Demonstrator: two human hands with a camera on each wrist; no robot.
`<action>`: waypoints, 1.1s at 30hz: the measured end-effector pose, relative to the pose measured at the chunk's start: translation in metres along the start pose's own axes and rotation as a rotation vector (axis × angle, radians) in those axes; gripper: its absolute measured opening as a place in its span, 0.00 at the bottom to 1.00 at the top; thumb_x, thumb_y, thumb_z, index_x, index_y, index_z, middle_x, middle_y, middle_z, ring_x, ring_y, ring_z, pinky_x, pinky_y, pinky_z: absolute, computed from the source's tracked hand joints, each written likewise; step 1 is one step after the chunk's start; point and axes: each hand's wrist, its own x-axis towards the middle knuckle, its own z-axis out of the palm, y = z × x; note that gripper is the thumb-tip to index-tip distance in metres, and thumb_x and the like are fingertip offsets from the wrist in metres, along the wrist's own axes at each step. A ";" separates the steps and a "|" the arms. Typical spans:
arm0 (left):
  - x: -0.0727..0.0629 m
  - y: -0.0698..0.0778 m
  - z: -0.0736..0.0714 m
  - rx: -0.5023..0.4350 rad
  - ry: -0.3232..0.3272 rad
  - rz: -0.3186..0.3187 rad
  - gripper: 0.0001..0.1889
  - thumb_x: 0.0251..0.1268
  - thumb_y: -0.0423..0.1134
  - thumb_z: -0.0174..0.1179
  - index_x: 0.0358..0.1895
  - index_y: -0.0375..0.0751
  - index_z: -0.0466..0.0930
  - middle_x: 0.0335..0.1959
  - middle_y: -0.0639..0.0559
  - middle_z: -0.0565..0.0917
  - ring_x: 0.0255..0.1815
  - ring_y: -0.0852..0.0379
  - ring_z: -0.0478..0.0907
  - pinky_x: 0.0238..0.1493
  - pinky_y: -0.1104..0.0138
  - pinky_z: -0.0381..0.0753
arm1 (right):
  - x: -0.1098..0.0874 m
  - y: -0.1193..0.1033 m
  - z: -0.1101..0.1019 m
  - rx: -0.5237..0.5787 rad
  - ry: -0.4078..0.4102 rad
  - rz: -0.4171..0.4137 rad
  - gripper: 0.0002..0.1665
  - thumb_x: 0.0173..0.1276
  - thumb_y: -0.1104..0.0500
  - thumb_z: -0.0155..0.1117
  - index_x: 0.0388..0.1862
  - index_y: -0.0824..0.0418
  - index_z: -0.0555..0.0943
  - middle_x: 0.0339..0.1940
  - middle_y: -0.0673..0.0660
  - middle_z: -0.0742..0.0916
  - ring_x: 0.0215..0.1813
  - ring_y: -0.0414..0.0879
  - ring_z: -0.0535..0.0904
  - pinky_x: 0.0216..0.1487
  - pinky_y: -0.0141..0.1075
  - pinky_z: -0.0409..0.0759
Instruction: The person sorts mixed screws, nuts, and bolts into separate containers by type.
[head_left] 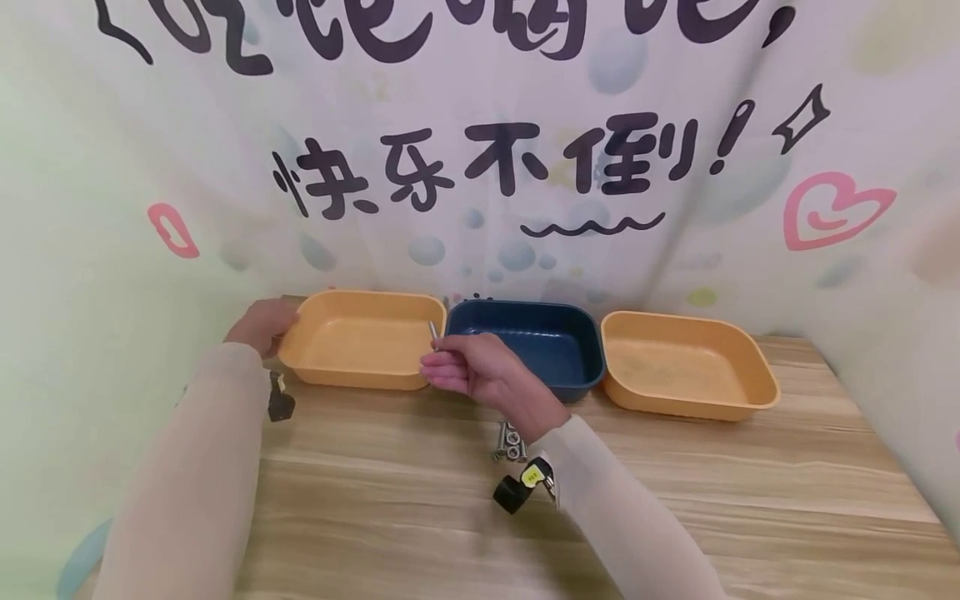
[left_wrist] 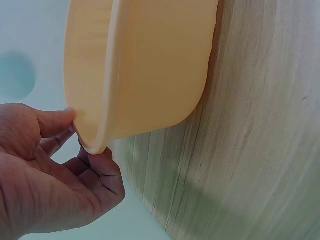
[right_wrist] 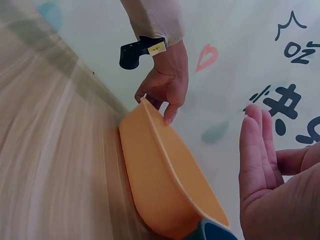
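Note:
My left hand (head_left: pixel 262 323) pinches the left end of the orange plastic bin (head_left: pixel 360 379). In the left wrist view, thumb and fingers grip the rim of that bin (left_wrist: pixel 155 65) at its corner. Over the bin's right end, my right hand (head_left: pixel 476 367) pinches a thin silver bolt (head_left: pixel 432 330) whose shank points up. The right wrist view shows the right hand (right_wrist: pixel 280 185) from behind, with the bolt hidden. Several silver bolts (head_left: pixel 512 442) lie bunched on the wooden table, just below the right wrist.
A dark blue bin (head_left: pixel 525 310) stands beside the left bin, partly behind the right hand. Another orange bin (head_left: pixel 682 404) stands to its right. All three line the table's (head_left: pixel 390 500) back edge, against a printed cloth (head_left: pixel 480 250). A black wrist camera (head_left: pixel 517 492) hangs under the right forearm.

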 end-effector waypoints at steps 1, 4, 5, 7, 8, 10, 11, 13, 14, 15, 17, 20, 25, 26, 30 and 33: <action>0.000 0.000 0.000 -0.004 -0.001 -0.001 0.13 0.65 0.33 0.45 0.48 0.29 0.69 0.24 0.52 0.73 0.18 0.62 0.71 0.21 0.70 0.73 | 0.003 -0.001 0.002 0.007 0.007 -0.001 0.13 0.71 0.58 0.60 0.49 0.64 0.82 0.33 0.59 0.89 0.35 0.48 0.88 0.38 0.36 0.84; 0.000 0.000 0.001 -0.001 0.001 -0.003 0.12 0.66 0.34 0.45 0.47 0.29 0.68 0.24 0.52 0.73 0.18 0.61 0.70 0.21 0.70 0.72 | 0.010 -0.005 0.008 0.024 0.012 -0.013 0.14 0.71 0.58 0.60 0.49 0.65 0.82 0.33 0.59 0.89 0.36 0.48 0.88 0.38 0.36 0.84; 0.000 0.001 0.002 0.002 0.000 -0.001 0.12 0.66 0.34 0.44 0.47 0.30 0.69 0.24 0.52 0.73 0.18 0.61 0.70 0.20 0.70 0.71 | 0.011 -0.007 0.009 0.025 0.010 -0.019 0.14 0.71 0.57 0.60 0.49 0.65 0.82 0.34 0.60 0.89 0.35 0.48 0.88 0.38 0.35 0.84; 0.000 0.001 0.002 0.006 -0.004 0.007 0.11 0.66 0.34 0.44 0.46 0.30 0.68 0.23 0.52 0.72 0.18 0.61 0.70 0.20 0.70 0.71 | 0.013 -0.009 0.012 0.022 0.003 -0.028 0.16 0.71 0.57 0.60 0.52 0.65 0.81 0.34 0.60 0.89 0.35 0.48 0.88 0.37 0.35 0.84; 0.000 0.002 0.002 0.004 -0.007 0.009 0.11 0.66 0.34 0.44 0.46 0.30 0.69 0.23 0.53 0.72 0.18 0.61 0.70 0.20 0.70 0.71 | 0.014 -0.010 0.013 0.020 -0.002 -0.031 0.17 0.70 0.57 0.60 0.54 0.65 0.81 0.34 0.60 0.89 0.35 0.48 0.88 0.37 0.35 0.84; 0.001 0.002 0.002 0.011 -0.013 0.014 0.11 0.66 0.34 0.44 0.46 0.30 0.69 0.22 0.53 0.72 0.18 0.61 0.69 0.20 0.69 0.71 | 0.014 -0.011 0.014 0.015 -0.004 -0.034 0.18 0.70 0.57 0.61 0.55 0.65 0.80 0.34 0.61 0.89 0.35 0.49 0.88 0.36 0.36 0.84; 0.002 0.002 0.002 0.021 -0.014 0.018 0.11 0.66 0.34 0.43 0.45 0.30 0.69 0.21 0.53 0.72 0.17 0.61 0.69 0.20 0.70 0.71 | 0.013 -0.012 0.015 0.013 -0.005 -0.033 0.18 0.70 0.58 0.61 0.55 0.65 0.80 0.35 0.61 0.89 0.35 0.49 0.88 0.36 0.36 0.84; 0.004 0.002 0.002 0.039 -0.011 0.017 0.11 0.66 0.34 0.43 0.43 0.30 0.69 0.21 0.53 0.71 0.16 0.61 0.68 0.20 0.70 0.70 | 0.012 -0.012 0.015 0.008 -0.004 -0.032 0.17 0.70 0.58 0.60 0.53 0.65 0.80 0.36 0.62 0.89 0.35 0.50 0.88 0.36 0.37 0.84; 0.004 0.002 0.001 0.047 -0.011 0.016 0.10 0.66 0.34 0.43 0.43 0.31 0.69 0.20 0.53 0.71 0.16 0.61 0.68 0.20 0.70 0.70 | 0.012 -0.013 0.015 0.007 -0.004 -0.032 0.16 0.70 0.58 0.61 0.52 0.64 0.80 0.36 0.62 0.89 0.36 0.50 0.88 0.37 0.37 0.84; 0.005 0.002 0.001 0.058 -0.008 0.018 0.10 0.66 0.34 0.42 0.42 0.31 0.69 0.21 0.53 0.71 0.16 0.61 0.68 0.20 0.70 0.70 | 0.011 -0.013 0.015 0.006 -0.004 -0.032 0.15 0.69 0.58 0.61 0.50 0.64 0.80 0.37 0.63 0.89 0.36 0.50 0.88 0.37 0.37 0.84; 0.005 0.002 0.001 0.065 -0.005 0.015 0.09 0.66 0.34 0.43 0.41 0.31 0.68 0.21 0.52 0.71 0.17 0.61 0.68 0.20 0.69 0.70 | 0.010 -0.012 0.015 -0.001 -0.013 -0.040 0.13 0.70 0.58 0.60 0.49 0.64 0.80 0.37 0.63 0.89 0.35 0.50 0.88 0.37 0.37 0.84; 0.003 0.003 0.001 0.068 -0.007 0.012 0.09 0.68 0.35 0.43 0.41 0.31 0.67 0.24 0.51 0.71 0.19 0.61 0.68 0.21 0.69 0.72 | 0.009 -0.011 0.014 -0.007 -0.029 -0.046 0.13 0.70 0.58 0.59 0.49 0.64 0.79 0.35 0.62 0.89 0.34 0.49 0.88 0.37 0.37 0.84; 0.002 0.003 0.002 0.083 -0.005 0.018 0.09 0.68 0.35 0.43 0.42 0.30 0.67 0.28 0.48 0.71 0.20 0.61 0.68 0.22 0.68 0.72 | 0.010 -0.010 0.013 -0.015 -0.040 -0.039 0.14 0.71 0.58 0.59 0.51 0.64 0.78 0.35 0.61 0.89 0.34 0.49 0.88 0.38 0.36 0.84; 0.003 0.003 0.002 0.078 -0.004 0.016 0.09 0.69 0.35 0.43 0.42 0.30 0.67 0.28 0.48 0.71 0.20 0.61 0.69 0.22 0.69 0.73 | 0.010 -0.010 0.013 -0.016 -0.038 -0.037 0.14 0.71 0.58 0.59 0.51 0.64 0.79 0.35 0.61 0.89 0.35 0.49 0.88 0.38 0.36 0.84; 0.006 -0.001 0.001 0.055 -0.004 0.020 0.09 0.68 0.34 0.43 0.43 0.31 0.68 0.26 0.50 0.71 0.19 0.61 0.69 0.22 0.69 0.72 | 0.009 -0.010 0.012 -0.022 -0.032 -0.032 0.15 0.71 0.57 0.59 0.52 0.64 0.79 0.36 0.61 0.89 0.35 0.50 0.88 0.39 0.37 0.84; 0.008 -0.003 0.000 0.043 -0.007 0.017 0.09 0.69 0.34 0.43 0.43 0.31 0.68 0.24 0.52 0.71 0.18 0.61 0.68 0.22 0.69 0.72 | 0.008 -0.010 0.011 -0.031 -0.028 -0.024 0.15 0.71 0.57 0.59 0.52 0.63 0.80 0.36 0.61 0.89 0.35 0.49 0.88 0.38 0.36 0.84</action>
